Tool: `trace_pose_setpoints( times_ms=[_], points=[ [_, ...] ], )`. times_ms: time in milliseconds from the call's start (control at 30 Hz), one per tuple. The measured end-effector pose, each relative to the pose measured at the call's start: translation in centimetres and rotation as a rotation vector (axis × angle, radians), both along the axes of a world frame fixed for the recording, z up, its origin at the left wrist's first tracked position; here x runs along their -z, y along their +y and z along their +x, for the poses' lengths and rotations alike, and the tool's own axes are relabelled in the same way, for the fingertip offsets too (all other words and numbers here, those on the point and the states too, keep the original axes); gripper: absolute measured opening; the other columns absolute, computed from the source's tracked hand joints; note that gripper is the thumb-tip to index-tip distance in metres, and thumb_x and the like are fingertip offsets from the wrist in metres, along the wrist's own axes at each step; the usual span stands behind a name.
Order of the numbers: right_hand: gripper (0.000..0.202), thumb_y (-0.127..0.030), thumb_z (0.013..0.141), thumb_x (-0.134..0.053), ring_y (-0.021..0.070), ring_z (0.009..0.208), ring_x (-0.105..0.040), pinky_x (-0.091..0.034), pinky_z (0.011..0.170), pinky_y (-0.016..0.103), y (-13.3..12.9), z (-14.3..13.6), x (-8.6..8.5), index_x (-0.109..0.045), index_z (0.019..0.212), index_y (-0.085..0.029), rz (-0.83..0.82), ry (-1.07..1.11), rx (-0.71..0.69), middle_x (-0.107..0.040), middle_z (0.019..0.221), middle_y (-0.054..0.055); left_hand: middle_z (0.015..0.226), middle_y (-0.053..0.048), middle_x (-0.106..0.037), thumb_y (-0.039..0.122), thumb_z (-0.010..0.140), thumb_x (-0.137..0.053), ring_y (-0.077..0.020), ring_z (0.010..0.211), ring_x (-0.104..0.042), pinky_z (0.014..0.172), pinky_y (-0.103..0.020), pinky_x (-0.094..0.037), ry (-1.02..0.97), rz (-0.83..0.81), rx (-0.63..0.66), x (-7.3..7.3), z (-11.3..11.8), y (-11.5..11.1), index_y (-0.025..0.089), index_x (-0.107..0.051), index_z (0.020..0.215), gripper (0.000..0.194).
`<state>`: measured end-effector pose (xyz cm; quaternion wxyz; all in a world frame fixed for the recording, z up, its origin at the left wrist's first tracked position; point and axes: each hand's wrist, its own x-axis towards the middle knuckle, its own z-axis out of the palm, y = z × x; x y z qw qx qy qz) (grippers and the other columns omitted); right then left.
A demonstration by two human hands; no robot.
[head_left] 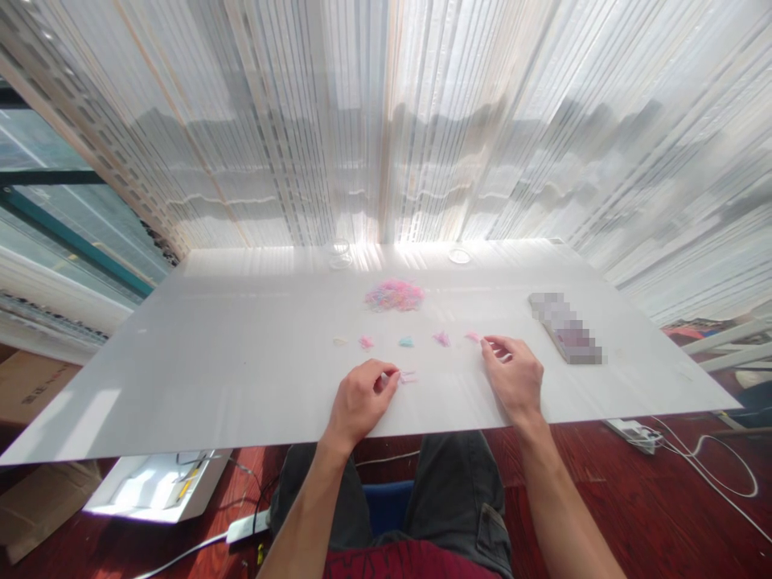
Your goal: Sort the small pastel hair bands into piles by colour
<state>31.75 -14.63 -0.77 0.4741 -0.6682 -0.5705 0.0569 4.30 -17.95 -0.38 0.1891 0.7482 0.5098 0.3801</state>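
My left hand (363,400) is low over the white table, thumb and forefinger pinched at a few lilac rubber bands (408,375) that stick out past the fingertips. At the right end of a row of little heaps, my right hand (514,371) has its fingertips together against pink bands (472,336); whatever is between them is too small to see. Leftward along that row lie a purple heap (442,339), a teal heap (406,342), a deeper pink heap (366,342) and a pale yellowish one (340,341). Behind them spreads a large mixed pastel pile (396,295).
A blurred-out phone-like object (567,330) lies right of my right hand. Near the table's back edge are a clear jar (341,254) and a round clear lid or dish (459,256). Sheer curtains (386,121) hang behind. A white box (160,486) and power strips are on the floor.
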Motion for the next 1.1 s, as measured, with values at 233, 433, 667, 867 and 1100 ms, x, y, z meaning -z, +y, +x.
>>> trace_pose_setpoints(
  times_ms=[233,433,667,867,1100],
  points=[
    [0.019,-0.036,0.093,-0.065,0.0158,0.069,-0.063,-0.052,0.067,0.029,0.3,-6.1,-2.0,-0.077,0.093,-0.021,-0.007,0.003,-0.352,-0.07,0.081,0.003,0.081,0.001,-0.073,0.027,0.095,-0.062,-0.0118,0.064,-0.061,0.069,-0.024,-0.05,-0.087,0.059,-0.082,-0.2,0.2,-0.2,0.022,-0.072,0.09,0.012],
    [0.007,-0.023,0.09,-0.071,0.0139,0.072,-0.065,-0.053,0.073,0.027,3.4,-12.4,-2.5,-0.078,0.09,-0.024,-0.072,-0.069,-0.603,-0.068,0.081,0.002,0.074,0.0,-0.072,0.03,0.095,-0.06,-0.0121,0.059,-0.059,0.065,-0.023,-0.05,-0.164,0.102,-0.363,-0.4,-2.6,-0.2,0.019,-0.072,0.091,0.017],
    [0.009,-0.02,0.088,-0.072,0.0169,0.076,-0.065,-0.052,0.078,0.031,5.5,-14.5,-1.5,-0.08,0.088,-0.024,-0.157,-0.167,-0.681,-0.067,0.08,0.002,0.07,0.001,-0.071,0.03,0.093,-0.061,-0.0108,0.054,-0.058,0.061,-0.021,-0.05,-0.14,0.063,-0.388,0.1,-4.0,-0.1,0.02,-0.074,0.087,0.017],
    [0.016,-0.019,0.091,-0.067,0.0184,0.08,-0.066,-0.053,0.083,0.033,5.2,-13.9,-1.6,-0.079,0.099,-0.025,-0.165,-0.193,-0.671,-0.069,0.087,0.004,0.073,0.001,-0.073,0.03,0.094,-0.06,-0.0112,0.056,-0.06,0.061,-0.022,-0.049,-0.116,0.033,-0.376,0.2,-3.9,-0.3,0.021,-0.074,0.089,0.017],
    [0.02,-0.029,0.097,-0.058,0.0183,0.077,-0.065,-0.054,0.078,0.033,2.4,-10.1,-2.3,-0.075,0.107,-0.023,-0.12,-0.155,-0.607,-0.068,0.087,0.004,0.077,0.0,-0.074,0.026,0.094,-0.061,-0.0128,0.061,-0.061,0.065,-0.025,-0.048,-0.021,0.012,-0.341,0.5,-3.9,-0.5,0.021,-0.073,0.09,0.014]
  ],
)
